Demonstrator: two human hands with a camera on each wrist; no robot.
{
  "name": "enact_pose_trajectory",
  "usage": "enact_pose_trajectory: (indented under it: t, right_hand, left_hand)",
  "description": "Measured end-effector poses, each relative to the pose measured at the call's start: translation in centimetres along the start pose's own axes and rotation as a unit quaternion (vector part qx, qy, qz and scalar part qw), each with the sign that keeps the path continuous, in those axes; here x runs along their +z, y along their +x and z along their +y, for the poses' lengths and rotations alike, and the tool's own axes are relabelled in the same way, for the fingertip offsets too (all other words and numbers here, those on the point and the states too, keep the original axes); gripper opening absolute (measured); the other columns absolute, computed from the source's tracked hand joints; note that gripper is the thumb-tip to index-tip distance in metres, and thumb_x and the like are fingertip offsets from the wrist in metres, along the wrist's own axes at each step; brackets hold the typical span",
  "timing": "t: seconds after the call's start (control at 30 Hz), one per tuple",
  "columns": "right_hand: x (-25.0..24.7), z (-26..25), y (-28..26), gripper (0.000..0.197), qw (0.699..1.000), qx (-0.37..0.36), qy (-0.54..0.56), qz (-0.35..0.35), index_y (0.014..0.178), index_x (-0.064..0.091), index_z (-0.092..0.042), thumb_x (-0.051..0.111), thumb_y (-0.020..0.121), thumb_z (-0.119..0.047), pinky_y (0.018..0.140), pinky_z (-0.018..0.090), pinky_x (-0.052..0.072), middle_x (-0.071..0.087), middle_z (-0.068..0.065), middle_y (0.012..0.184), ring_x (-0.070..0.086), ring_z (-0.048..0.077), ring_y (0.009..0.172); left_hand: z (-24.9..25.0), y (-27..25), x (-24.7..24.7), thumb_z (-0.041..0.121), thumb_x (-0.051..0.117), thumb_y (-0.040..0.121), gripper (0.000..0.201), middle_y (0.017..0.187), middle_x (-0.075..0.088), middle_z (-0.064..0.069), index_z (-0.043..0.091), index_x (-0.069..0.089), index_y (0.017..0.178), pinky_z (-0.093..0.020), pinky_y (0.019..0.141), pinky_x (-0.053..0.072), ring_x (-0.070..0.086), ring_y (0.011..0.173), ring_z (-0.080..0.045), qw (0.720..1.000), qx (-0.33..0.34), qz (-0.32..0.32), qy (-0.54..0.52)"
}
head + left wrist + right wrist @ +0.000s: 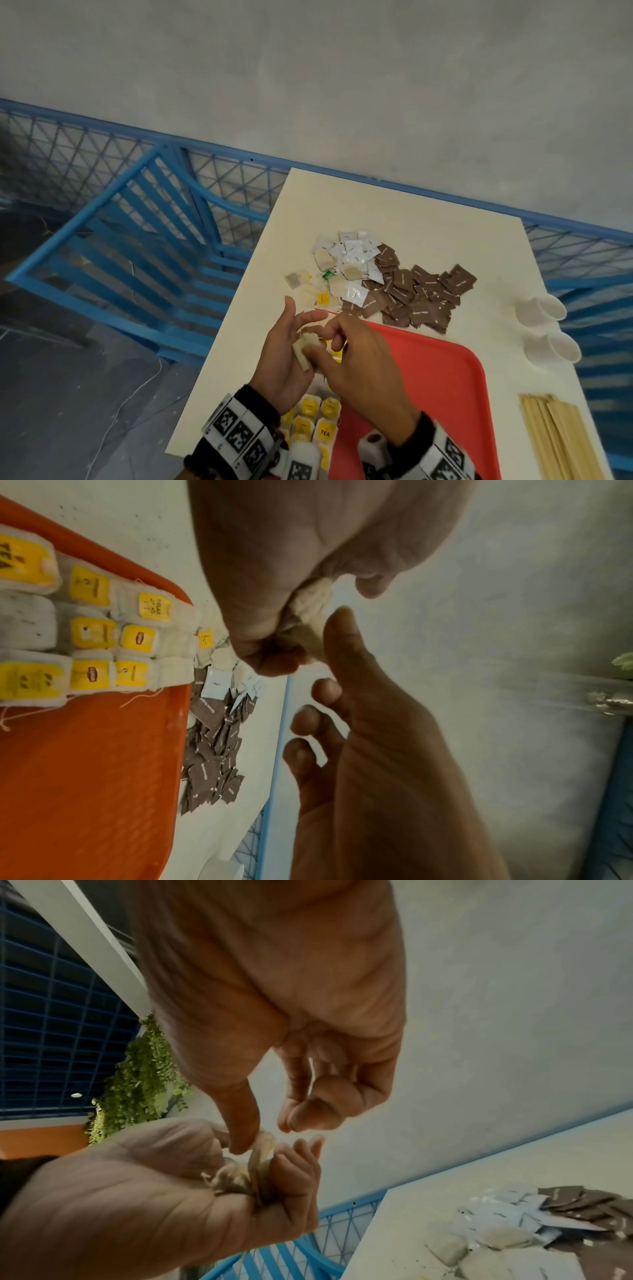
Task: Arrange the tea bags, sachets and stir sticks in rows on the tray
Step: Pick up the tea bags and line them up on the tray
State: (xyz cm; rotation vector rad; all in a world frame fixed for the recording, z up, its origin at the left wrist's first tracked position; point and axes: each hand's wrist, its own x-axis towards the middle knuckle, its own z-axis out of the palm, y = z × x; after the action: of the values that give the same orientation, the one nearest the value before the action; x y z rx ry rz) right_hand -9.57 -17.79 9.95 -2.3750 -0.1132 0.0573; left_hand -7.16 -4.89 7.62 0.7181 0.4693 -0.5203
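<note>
A beige tea bag (305,349) (313,601) (253,1167) is held in the air over the red tray's (438,377) far left corner. My left hand (291,339) (294,1161) cups it, fingers curled round its lower part. My right hand (337,337) (263,1123) pinches its upper end with thumb and forefinger, the other fingers curled. Yellow-tagged tea bags (315,418) (92,631) lie in rows at the tray's left side. Loose tea bags (329,270), white sachets (356,250) and brown sachets (418,294) are heaped on the white table (342,205) beyond the tray. Wooden stir sticks (555,438) lie to the right.
Two white paper cups (544,308) (555,346) lie on their sides near the table's right edge. A blue slatted chair (144,240) stands left of the table, with a blue mesh railing (239,178) behind it. Most of the tray's red surface is bare.
</note>
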Motion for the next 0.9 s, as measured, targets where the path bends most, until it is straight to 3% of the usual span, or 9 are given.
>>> enact_pose_trajectory:
  t: [0.1, 0.2, 0.3, 0.4, 0.5, 0.57, 0.73, 0.8, 0.9]
  right_hand:
    - [-0.6, 0.4, -0.2, 0.019, 1.0, -0.007, 0.013, -0.008, 0.075, 0.058, -0.025, 0.071, 0.083, -0.035, 0.057, 0.018, 0.035, 0.058, -0.011, 0.069, 0.051, 0.005, 0.064]
    - [-2.3, 0.8, 0.1, 0.016, 0.985, 0.043, 0.167, -0.019, 0.074, 0.065, -0.017, 0.075, 0.086, -0.021, 0.056, 0.018, 0.043, 0.063, -0.007, 0.064, 0.053, 0.002, 0.057]
    - [-4.8, 1.4, 0.4, 0.015, 0.956, 0.072, 0.283, -0.034, 0.079, 0.065, -0.004, 0.074, 0.088, -0.013, 0.055, 0.018, 0.043, 0.062, 0.0, 0.065, 0.055, 0.007, 0.056]
    - [-6.4, 1.4, 0.8, 0.016, 0.951, 0.072, 0.299, -0.03, 0.081, 0.062, 0.002, 0.073, 0.087, -0.008, 0.051, 0.013, 0.041, 0.062, 0.004, 0.064, 0.053, 0.005, 0.053]
    - [-7.7, 1.2, 1.0, 0.014, 0.948, 0.073, 0.307, -0.024, 0.08, 0.06, 0.001, 0.071, 0.088, -0.005, 0.05, 0.014, 0.041, 0.062, 0.006, 0.064, 0.054, 0.006, 0.053]
    - [-8.2, 1.0, 1.3, 0.015, 0.951, 0.075, 0.299, -0.018, 0.077, 0.059, -0.001, 0.071, 0.087, -0.003, 0.05, 0.014, 0.041, 0.062, 0.006, 0.063, 0.054, 0.006, 0.051]
    - [-9.1, 1.4, 1.5, 0.017, 0.972, 0.086, 0.211, 0.055, 0.073, 0.062, -0.013, 0.074, 0.085, -0.012, 0.058, 0.031, 0.047, 0.066, 0.01, 0.067, 0.058, 0.019, 0.059]
    - [-8.5, 1.3, 1.8, 0.015, 0.971, 0.107, 0.209, 0.054, 0.074, 0.063, -0.012, 0.073, 0.085, -0.015, 0.055, 0.03, 0.045, 0.065, 0.01, 0.065, 0.057, 0.019, 0.058]
    - [-7.9, 0.4, 1.6, 0.018, 0.96, 0.118, 0.25, 0.044, 0.08, 0.064, -0.008, 0.071, 0.089, -0.022, 0.053, 0.025, 0.044, 0.069, 0.007, 0.066, 0.06, 0.015, 0.058]
  left_hand:
    - [-0.7, 0.2, 0.8, 0.062, 0.048, 0.092, 0.064, 0.085, 0.061, -0.016, 0.003, 0.064, 0.11, -0.037, 0.072, 0.047, 0.061, 0.076, -0.028, 1.0, -0.001, 0.005, 0.015]
    - [-1.1, 0.1, 1.6, 0.057, 0.05, 0.093, 0.056, 0.098, 0.065, -0.022, 0.004, 0.064, 0.107, -0.035, 0.069, 0.047, 0.062, 0.091, -0.031, 0.999, -0.006, -0.026, 0.033]
    - [-1.0, -0.5, 2.2, 0.049, 0.058, 0.091, 0.046, 0.085, 0.061, -0.014, 0.005, 0.065, 0.099, -0.026, 0.049, 0.038, 0.055, 0.069, -0.021, 0.995, 0.009, -0.085, 0.045]
    - [-0.6, -0.8, 1.8, 0.038, 0.073, 0.086, 0.033, 0.07, 0.054, -0.006, 0.007, 0.065, 0.096, -0.024, 0.05, 0.033, 0.041, 0.056, -0.012, 0.982, 0.043, -0.148, 0.112]
    - [-0.4, -0.6, 1.5, 0.019, 0.076, 0.079, 0.012, 0.058, 0.044, -0.002, 0.015, 0.065, 0.081, -0.024, 0.049, 0.031, 0.036, 0.051, -0.011, 0.972, 0.053, -0.131, 0.187]
    - [0.0, -0.3, 1.4, 0.013, 0.074, 0.082, 0.007, 0.059, 0.041, -0.002, 0.015, 0.067, 0.081, -0.025, 0.048, 0.029, 0.035, 0.051, -0.013, 0.967, 0.062, -0.098, 0.226]
    - [0.9, -0.9, 2.4, 0.025, 0.077, 0.084, 0.006, 0.072, 0.06, 0.004, 0.023, 0.072, 0.088, -0.025, 0.057, 0.039, 0.043, 0.052, -0.009, 0.873, 0.27, 0.031, 0.404]
    - [0.7, -1.9, 3.4, 0.032, 0.082, 0.078, 0.019, 0.087, 0.069, 0.01, 0.031, 0.075, 0.096, -0.021, 0.054, 0.038, 0.038, 0.05, -0.009, 0.835, 0.336, 0.001, 0.436]
    - [-0.3, -3.0, 4.4, 0.044, 0.083, 0.069, 0.047, 0.102, 0.07, 0.019, 0.03, 0.073, 0.112, -0.013, 0.053, 0.036, 0.048, 0.053, -0.002, 0.773, 0.382, -0.038, 0.504]
